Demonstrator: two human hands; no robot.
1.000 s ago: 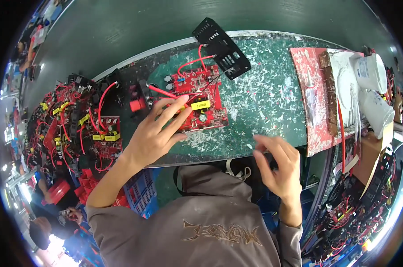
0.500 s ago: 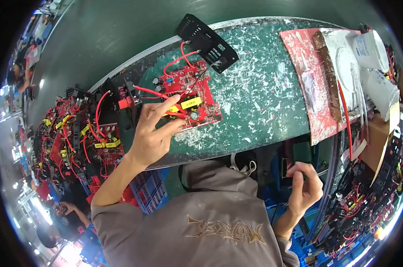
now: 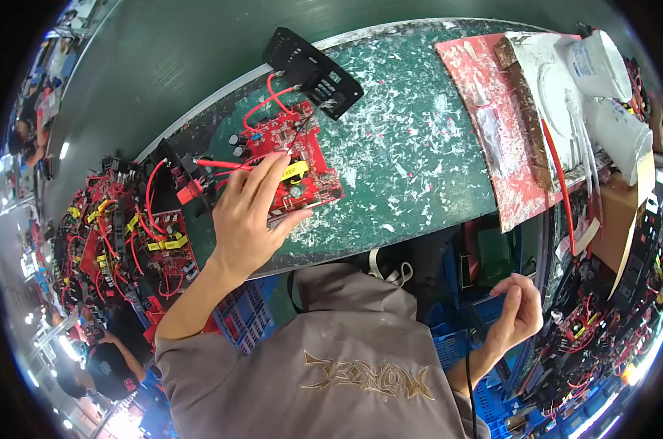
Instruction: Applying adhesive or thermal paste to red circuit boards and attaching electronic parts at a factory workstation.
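Note:
My left hand (image 3: 247, 216) reaches over a red circuit board (image 3: 306, 150) on the green bench. Its fingers lie together over a yellow-wrapped component (image 3: 293, 172), with the thumb at the board's near edge, gripping the board. Red wires join the board to a black vented end panel (image 3: 313, 73) beyond it. More wires run left to a second black panel with a red socket (image 3: 190, 192), partly behind my hand. Away from the bench, at my right side, my right hand (image 3: 518, 314) is closed, thumb and fingers curled close; anything between them is hidden.
Many wired red boards (image 3: 112, 241) are heaped on the left. A red, white-smeared sheet (image 3: 485, 132) lies on the bench's right, beside a white-coated tray (image 3: 555, 110) and white tubs (image 3: 601, 66). Blue crates (image 3: 244, 314) stand below. A co-worker (image 3: 112, 366) sits at lower left.
The view has shifted, so the bench things appear farther left. My left fingers have drawn together over the board. My right hand has moved right, away from my body.

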